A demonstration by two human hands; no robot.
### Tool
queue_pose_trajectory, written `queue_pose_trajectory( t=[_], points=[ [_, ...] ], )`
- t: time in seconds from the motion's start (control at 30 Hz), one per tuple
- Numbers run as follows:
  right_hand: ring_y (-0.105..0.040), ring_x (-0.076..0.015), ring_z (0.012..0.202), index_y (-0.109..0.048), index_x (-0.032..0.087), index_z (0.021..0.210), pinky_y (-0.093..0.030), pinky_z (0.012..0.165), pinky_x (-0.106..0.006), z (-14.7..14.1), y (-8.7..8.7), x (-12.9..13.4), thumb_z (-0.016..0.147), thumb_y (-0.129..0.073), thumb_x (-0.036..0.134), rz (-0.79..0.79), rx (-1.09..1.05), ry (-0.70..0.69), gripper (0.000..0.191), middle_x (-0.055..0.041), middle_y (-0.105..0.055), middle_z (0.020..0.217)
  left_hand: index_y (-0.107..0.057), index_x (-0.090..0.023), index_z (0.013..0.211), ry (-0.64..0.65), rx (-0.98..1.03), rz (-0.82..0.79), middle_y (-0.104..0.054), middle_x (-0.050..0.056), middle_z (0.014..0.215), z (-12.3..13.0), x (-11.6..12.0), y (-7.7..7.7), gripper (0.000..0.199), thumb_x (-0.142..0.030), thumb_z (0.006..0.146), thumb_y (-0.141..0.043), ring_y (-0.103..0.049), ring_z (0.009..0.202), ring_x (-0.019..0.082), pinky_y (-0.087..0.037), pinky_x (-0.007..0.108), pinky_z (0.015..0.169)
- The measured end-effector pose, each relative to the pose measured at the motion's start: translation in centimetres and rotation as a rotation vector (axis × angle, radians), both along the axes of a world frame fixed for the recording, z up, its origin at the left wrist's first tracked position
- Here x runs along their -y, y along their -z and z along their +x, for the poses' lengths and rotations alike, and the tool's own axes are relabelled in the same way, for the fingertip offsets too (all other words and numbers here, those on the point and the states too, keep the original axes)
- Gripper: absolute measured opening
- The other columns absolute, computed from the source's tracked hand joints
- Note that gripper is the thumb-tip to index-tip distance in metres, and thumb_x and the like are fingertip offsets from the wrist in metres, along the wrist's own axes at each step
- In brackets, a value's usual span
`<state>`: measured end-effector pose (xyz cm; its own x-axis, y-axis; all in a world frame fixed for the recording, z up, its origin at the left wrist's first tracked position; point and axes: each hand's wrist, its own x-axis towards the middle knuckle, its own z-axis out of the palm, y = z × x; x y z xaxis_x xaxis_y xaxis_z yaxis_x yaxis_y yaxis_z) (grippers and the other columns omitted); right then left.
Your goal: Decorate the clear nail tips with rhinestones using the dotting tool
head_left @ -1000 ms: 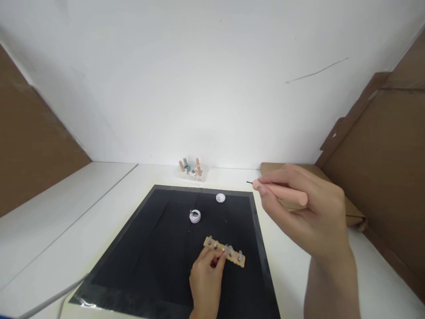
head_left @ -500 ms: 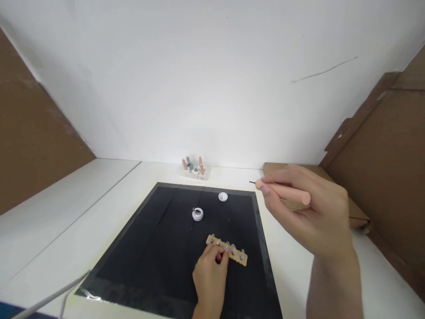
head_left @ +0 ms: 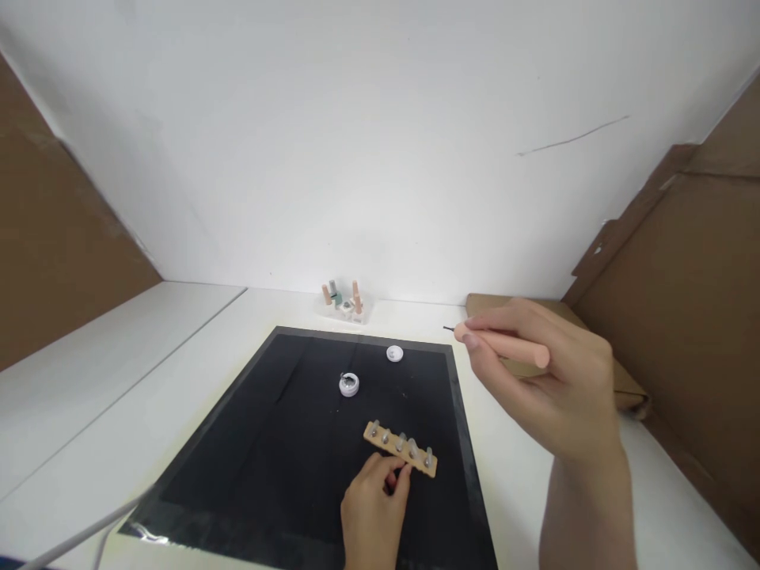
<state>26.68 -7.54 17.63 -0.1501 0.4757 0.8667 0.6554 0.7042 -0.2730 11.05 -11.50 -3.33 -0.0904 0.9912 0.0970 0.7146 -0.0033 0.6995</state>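
Strip [head_left: 393, 444] just beyond left hand [head_left: 374, 500]

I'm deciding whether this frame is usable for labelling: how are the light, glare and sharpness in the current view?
Head view: bright, even light on the white wall; glare on the near-left corner of the black mat; wide-angle stretch towards the edges; small bottles too soft to read; right hand outlined clearly enough.
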Motion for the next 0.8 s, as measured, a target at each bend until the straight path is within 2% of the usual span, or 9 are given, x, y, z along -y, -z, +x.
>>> queue_pose_trajectory(
  t=[0.1,0.27,0.4,0.57,0.8],
  points=[
    [-0.058,-0.0133,0.053,-0.063,0.02,0.076,-0.043,0.047,-0.026,0.1,0.0,-0.1,0.08,-0.062,0.01,0.003,0.003,0.0,0.01,-0.001,-0.066,0.065,-0.078,-0.027,0.087,0.053,-0.056,0.017,-0.067,-0.001,0.065,0.3,0.2,0.2,0.019,-0.025,0.081,-0.061,-0.062,0.054,0.014,-0.041,0.019,0.05],
    [-0.056,-0.0124,0.052,-0.063,0.019,0.076,-0.042,0.047,-0.026,0.1,0.2,-0.1,0.079,-0.062,0.009,0.006,-0.001,-0.003,0.011,-0.0007,-0.066,0.065,-0.077,-0.028,0.102,0.065,-0.206,0.002,-0.069,0.0,0.064,0.9,0.2,0.1,0.025,-0.024,0.082,-0.062,-0.066,0.056,0.016,-0.042,0.02,0.049],
    [-0.056,-0.012,0.052,-0.063,0.019,0.077,-0.041,0.046,-0.025,0.2,0.2,-0.2,0.079,-0.063,0.009,0.001,0.003,0.001,0.01,-0.0009,-0.066,0.065,-0.073,-0.027,0.112,0.077,-0.286,-0.014,-0.075,0.003,0.074,1.4,0.3,-0.2,0.03,-0.024,0.085,-0.061,-0.07,0.063,0.019,-0.047,0.023,0.055],
    [-0.058,-0.0131,0.053,-0.063,0.02,0.077,-0.042,0.047,-0.026,0.3,0.2,-0.2,0.08,-0.062,0.01,-0.007,-0.005,-0.013,0.011,-0.0008,-0.067,0.066,-0.073,-0.026,0.11,0.124,-0.273,-0.034,-0.078,0.005,0.093,1.6,0.4,-0.4,0.028,-0.021,0.088,-0.057,-0.073,0.08,0.024,-0.053,0.028,0.067],
    [-0.056,-0.0114,0.052,-0.063,0.017,0.076,-0.041,0.047,-0.025,0.5,0.3,-0.3,0.08,-0.062,0.009,-0.016,-0.001,-0.018,0.009,-0.0007,-0.066,0.065,-0.075,-0.025,0.105,0.126,-0.258,-0.019,-0.077,0.003,0.102,2.0,0.4,-0.4,0.024,-0.019,0.088,-0.059,-0.074,0.086,0.024,-0.057,0.029,0.069]
  ],
)
